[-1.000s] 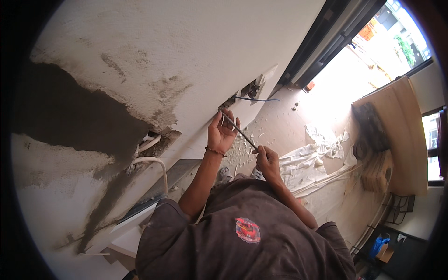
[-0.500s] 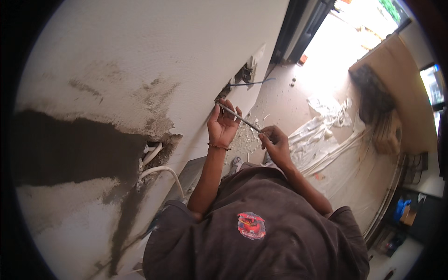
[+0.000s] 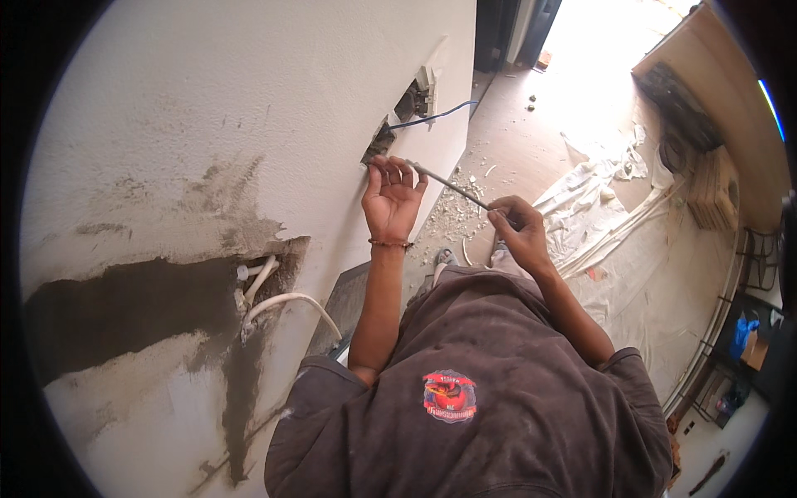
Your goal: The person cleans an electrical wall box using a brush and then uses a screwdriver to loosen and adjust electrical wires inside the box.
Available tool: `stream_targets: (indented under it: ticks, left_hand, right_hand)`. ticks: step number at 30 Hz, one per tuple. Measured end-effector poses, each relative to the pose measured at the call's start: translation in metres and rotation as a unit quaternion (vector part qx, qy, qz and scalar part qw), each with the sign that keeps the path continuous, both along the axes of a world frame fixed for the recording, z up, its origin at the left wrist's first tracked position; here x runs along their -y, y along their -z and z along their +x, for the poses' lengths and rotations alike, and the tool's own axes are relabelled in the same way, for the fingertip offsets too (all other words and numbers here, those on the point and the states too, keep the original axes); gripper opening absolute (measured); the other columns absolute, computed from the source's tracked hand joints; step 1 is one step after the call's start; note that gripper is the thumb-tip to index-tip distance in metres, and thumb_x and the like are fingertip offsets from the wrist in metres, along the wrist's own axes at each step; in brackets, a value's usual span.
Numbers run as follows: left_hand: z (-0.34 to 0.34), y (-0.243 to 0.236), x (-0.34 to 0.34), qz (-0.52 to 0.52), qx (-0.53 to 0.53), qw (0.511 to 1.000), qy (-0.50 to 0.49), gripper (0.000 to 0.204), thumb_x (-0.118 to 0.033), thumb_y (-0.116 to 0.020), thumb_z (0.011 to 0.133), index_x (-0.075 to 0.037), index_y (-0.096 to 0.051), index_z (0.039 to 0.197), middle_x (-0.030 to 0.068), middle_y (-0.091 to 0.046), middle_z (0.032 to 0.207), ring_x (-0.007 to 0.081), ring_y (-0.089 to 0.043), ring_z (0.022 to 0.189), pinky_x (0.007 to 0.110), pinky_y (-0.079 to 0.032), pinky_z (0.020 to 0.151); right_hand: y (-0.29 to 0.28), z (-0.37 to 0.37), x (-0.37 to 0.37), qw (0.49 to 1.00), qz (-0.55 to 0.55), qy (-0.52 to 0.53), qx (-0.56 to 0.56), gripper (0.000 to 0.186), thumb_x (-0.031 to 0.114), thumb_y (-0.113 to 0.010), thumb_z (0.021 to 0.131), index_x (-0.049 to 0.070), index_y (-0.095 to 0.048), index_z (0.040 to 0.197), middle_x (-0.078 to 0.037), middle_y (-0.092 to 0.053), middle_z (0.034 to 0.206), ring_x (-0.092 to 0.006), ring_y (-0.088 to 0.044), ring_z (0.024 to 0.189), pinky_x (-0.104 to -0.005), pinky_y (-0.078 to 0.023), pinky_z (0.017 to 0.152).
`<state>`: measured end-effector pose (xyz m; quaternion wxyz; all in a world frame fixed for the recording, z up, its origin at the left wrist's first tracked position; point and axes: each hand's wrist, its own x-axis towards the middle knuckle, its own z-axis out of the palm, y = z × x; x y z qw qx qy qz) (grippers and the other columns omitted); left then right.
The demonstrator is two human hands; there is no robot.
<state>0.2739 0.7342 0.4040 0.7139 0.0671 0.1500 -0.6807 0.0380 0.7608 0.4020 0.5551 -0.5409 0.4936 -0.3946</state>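
Note:
A thin grey metal rod (image 3: 455,187) slants across in front of me, its lower end pinched between the thumb and fingers of my right hand (image 3: 520,231). Its far tip lies against or just by the fingertips of my left hand (image 3: 393,199). That hand is palm up with fingers bent and apart, and I see nothing gripped in it. My left fingertips are at the lower edge of a rough hole (image 3: 378,148) in the white wall. A blue wire (image 3: 432,119) sticks out of this hole. Just above is a second hole (image 3: 407,103) with a pale box piece at its side.
White conduits (image 3: 286,304) poke from a broken recess at left, beside a dark patch of plaster (image 3: 137,307). Rubble (image 3: 448,212) litters the floor by the wall. Crumpled plastic sheeting (image 3: 594,191) covers the floor at right. Brown boards (image 3: 714,192) lean at far right.
My right hand has moved right with the rod, drawing its tip away from the hole's edge toward my left hand's outer fingers. My left fingers have curled more. The view has shifted slightly.

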Motion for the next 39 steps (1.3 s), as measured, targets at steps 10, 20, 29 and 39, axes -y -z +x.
stream_targets:
  ticks: [10, 20, 29, 39]
  left_hand:
    - [-0.002, 0.01, 0.015, -0.088, -0.008, 0.991, -0.1, 0.01, -0.004, -0.049, 0.089, -0.006, -0.052, 0.08, 0.001, -0.054, 0.071, 0.0129, -0.051, 0.069, 0.031, -0.043, 0.079]
    - [-0.024, -0.007, 0.022, 0.017, 0.024, 0.979, -0.2, 0.01, -0.005, -0.047, 0.093, -0.001, -0.055, 0.089, 0.0059, -0.058, 0.076, 0.016, -0.057, 0.071, 0.031, -0.049, 0.074]
    - [-0.079, 0.003, 0.012, 0.088, 0.302, 0.935, -0.166, 0.02, -0.014, -0.048, 0.095, -0.001, -0.058, 0.106, 0.0065, -0.062, 0.091, 0.0163, -0.058, 0.08, 0.031, -0.05, 0.076]
    - [-0.069, -0.013, 0.003, 0.142, 0.301, 0.94, -0.072, 0.023, -0.017, -0.049, 0.087, 0.003, -0.058, 0.093, 0.0149, -0.062, 0.095, 0.0243, -0.057, 0.087, 0.032, -0.049, 0.079]
  right_hand:
    - [0.011, -0.065, 0.038, 0.996, 0.062, -0.05, 0.042, 0.018, 0.02, -0.062, 0.089, 0.003, -0.062, 0.093, 0.002, -0.053, 0.063, -0.0055, -0.048, 0.055, -0.0216, -0.039, 0.05]
    - [0.03, -0.107, 0.068, 0.981, 0.113, -0.13, 0.09, 0.018, 0.02, -0.062, 0.091, 0.002, -0.059, 0.088, 0.004, -0.05, 0.061, -0.0026, -0.043, 0.05, -0.019, -0.034, 0.045]
    - [0.034, -0.123, 0.085, 0.958, 0.184, -0.187, 0.115, 0.024, 0.026, -0.056, 0.095, 0.002, -0.061, 0.093, 0.007, -0.044, 0.06, -0.0013, -0.038, 0.051, -0.0186, -0.03, 0.046]
    - [0.037, -0.089, 0.067, 0.901, 0.224, -0.256, 0.27, 0.025, 0.025, -0.049, 0.096, 0.003, -0.055, 0.106, 0.003, -0.045, 0.067, -0.0059, -0.041, 0.057, -0.0217, -0.034, 0.052]
